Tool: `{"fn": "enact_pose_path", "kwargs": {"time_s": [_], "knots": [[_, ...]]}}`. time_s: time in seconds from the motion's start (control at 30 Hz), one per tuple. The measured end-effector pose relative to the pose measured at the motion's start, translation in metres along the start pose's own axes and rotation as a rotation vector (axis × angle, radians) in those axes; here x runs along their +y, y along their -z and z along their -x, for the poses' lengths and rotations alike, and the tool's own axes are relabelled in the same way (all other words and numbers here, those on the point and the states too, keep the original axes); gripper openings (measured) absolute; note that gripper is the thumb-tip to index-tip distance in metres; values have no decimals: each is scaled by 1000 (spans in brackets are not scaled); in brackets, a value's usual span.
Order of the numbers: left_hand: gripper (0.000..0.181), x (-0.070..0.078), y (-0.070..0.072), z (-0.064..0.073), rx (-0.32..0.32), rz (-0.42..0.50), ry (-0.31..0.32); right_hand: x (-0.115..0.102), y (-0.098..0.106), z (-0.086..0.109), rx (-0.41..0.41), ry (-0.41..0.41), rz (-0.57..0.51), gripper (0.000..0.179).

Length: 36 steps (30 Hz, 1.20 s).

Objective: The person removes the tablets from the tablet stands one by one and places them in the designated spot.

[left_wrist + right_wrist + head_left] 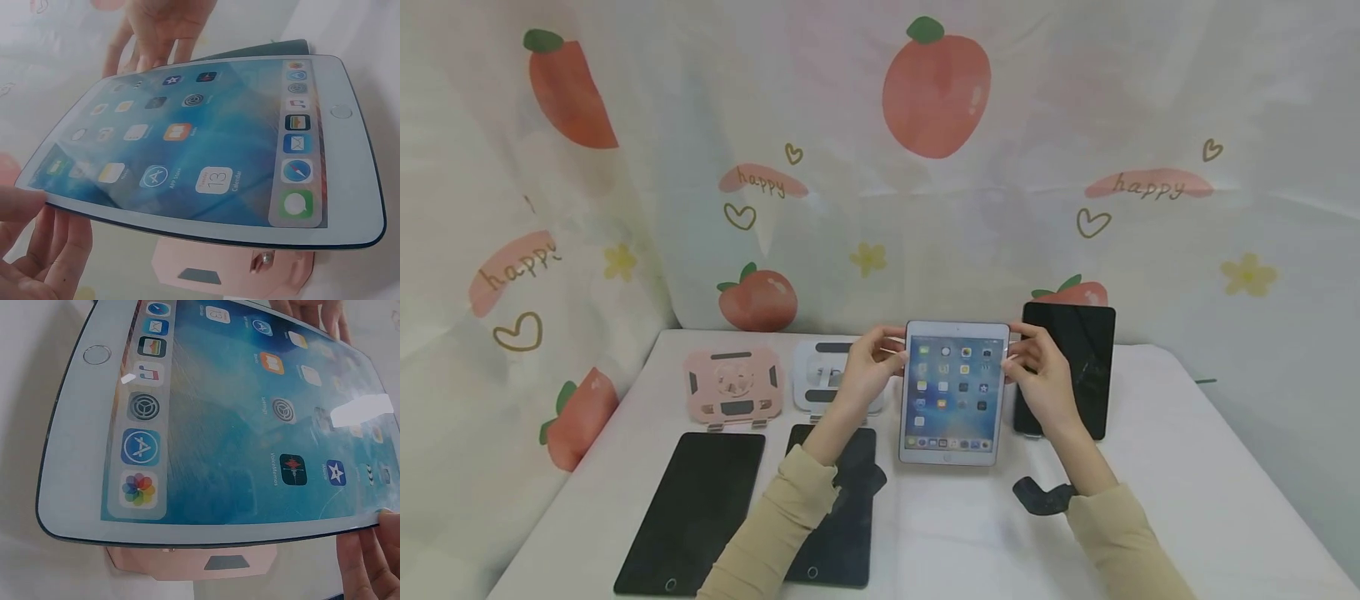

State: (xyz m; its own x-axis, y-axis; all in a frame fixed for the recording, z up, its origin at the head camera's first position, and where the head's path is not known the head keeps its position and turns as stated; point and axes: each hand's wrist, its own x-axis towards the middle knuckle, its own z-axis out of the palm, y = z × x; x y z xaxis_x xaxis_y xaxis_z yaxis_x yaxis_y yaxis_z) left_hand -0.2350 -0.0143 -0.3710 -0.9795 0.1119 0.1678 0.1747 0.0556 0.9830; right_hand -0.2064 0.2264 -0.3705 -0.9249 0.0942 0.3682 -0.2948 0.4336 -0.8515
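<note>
A white-framed tablet point(955, 392), its screen lit with app icons, is tilted up facing me at mid-table. My left hand point(871, 367) pinches its upper left edge, and my right hand point(1039, 367) pinches the opposite edge. In the left wrist view the left thumb point(24, 203) lies at the front edge with fingers behind. Behind the tablet, a pink stand point(194, 562) shows in both wrist views; the head view hides it. Whether tablet and stand touch, I cannot tell. Just right of the right hand, a black tablet point(1078, 367) stands upright.
At the back left are a pink stand point(734, 385) and a white stand point(823, 400), the latter partly behind my left arm. Two dark tablets, one on the left point(700, 500) and one nearer the middle point(842, 542), lie flat in front. A printed curtain point(940, 233) hangs behind.
</note>
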Motion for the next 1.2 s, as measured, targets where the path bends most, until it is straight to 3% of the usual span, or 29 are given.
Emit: {"fn": "enact_pose_path", "kwargs": {"time_s": [0.77,1.2], "knots": [[29,-22,-4,42,-31,92,195,6,8,44,-92,-146,24,50],[31,-35,-7,55,-52,124,246,15,8,63,-129,-212,20,49]]}}
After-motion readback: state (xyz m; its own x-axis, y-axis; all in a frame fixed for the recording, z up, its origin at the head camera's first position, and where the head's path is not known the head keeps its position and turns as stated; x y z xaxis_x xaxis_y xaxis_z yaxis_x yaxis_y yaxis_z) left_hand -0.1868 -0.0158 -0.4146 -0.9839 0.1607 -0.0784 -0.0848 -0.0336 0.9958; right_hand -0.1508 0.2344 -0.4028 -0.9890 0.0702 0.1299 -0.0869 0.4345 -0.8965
